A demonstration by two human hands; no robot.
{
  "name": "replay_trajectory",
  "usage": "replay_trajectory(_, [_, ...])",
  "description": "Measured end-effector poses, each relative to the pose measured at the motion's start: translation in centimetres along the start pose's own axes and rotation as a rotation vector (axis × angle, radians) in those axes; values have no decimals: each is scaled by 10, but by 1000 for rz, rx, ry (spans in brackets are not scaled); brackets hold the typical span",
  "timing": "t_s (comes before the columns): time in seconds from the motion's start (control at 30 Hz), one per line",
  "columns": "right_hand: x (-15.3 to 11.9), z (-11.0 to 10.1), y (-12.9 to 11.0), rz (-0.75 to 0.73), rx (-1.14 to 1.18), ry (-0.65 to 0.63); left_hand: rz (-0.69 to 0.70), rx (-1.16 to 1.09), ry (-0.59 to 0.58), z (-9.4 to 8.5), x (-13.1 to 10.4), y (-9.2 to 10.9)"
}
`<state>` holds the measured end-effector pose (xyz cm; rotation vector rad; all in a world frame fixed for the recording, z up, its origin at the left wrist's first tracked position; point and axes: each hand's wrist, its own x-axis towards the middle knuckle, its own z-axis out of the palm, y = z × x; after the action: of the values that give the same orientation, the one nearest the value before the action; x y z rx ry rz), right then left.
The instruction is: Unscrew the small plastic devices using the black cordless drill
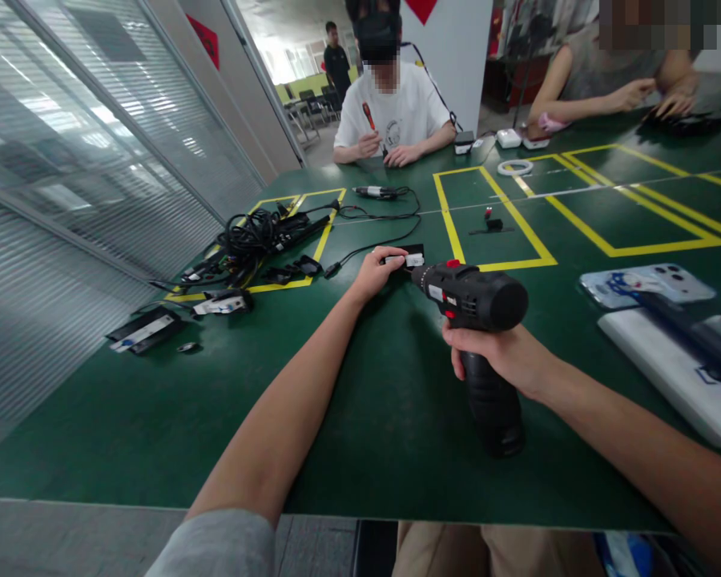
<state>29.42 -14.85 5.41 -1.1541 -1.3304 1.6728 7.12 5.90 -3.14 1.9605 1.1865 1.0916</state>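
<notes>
A black cordless drill (pixel 474 295) with red details is gripped by my right hand (pixel 505 357), its fingers wrapped around the handle. The drill points left and away, its front end close to a small black part with a white section (pixel 416 260). My left hand (pixel 373 274) holds that part down on the green table (pixel 384 417), fingers pressed on it. The drill's nose and my fingers partly hide the part, so I cannot tell whether the bit touches it.
Tangled black cables (pixel 258 236) lie at the left, near black-and-white casings (pixel 147 328). A grey-black tool with a cord (pixel 377 192) lies farther back. At the right are a phone (pixel 642 284) and a white case (pixel 666 377). Opposite, a person (pixel 396 104) holds a screwdriver (pixel 368 116).
</notes>
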Motion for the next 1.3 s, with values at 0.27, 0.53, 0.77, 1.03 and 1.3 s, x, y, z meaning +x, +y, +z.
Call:
replay_trajectory(0.27, [0, -1, -2, 12, -46, -8, 0, 6, 5, 1, 0, 1])
replay_trajectory(0.53, [0, -2, 1, 17, -22, -2, 10, 20, 0, 0, 0, 4])
replay_trajectory(0.77, [1, -1, 2, -6, -16, 10, 14, 37, 11, 0, 0, 1])
replay_trajectory(1.03, [2, 1, 0, -40, 9, 24, 19, 33, -5, 0, 0, -2])
replay_trajectory(1.3, [2, -3, 3, -24, -17, -7, 6, 16, -3, 0, 0, -1])
